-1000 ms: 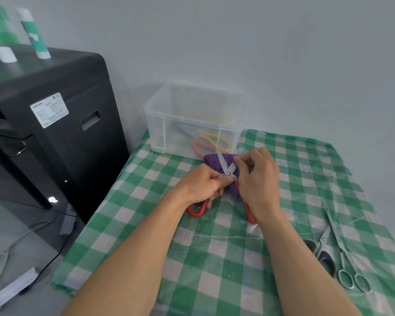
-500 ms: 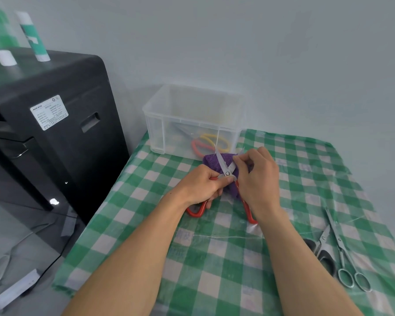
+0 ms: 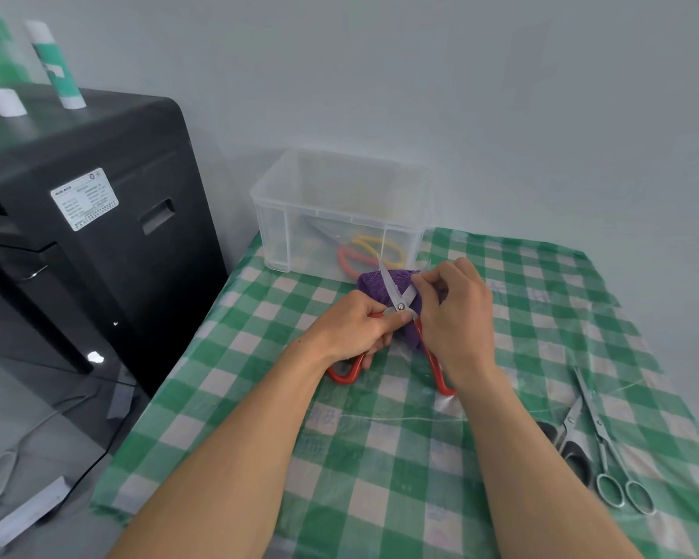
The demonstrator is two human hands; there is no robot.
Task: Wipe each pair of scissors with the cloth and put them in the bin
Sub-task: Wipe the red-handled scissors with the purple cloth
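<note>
Left hand [image 3: 354, 328] grips the scissors [image 3: 389, 282] at the pivot; right hand [image 3: 457, 328] pinches cloth [image 3: 374, 285] against a blade; bin [image 3: 277, 236] at 12 o'clock.

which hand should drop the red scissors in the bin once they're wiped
Left, probably. The left hand grips the red scissors near the pivot, and the bin stands just ahead, slightly to that side. The right hand only pinches a blade tip, with the purple cloth under it.

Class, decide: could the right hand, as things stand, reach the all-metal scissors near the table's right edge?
Probably yes: only bare tablecloth separates the right hand from the all-metal scissors, though it holds the purple cloth.
</note>
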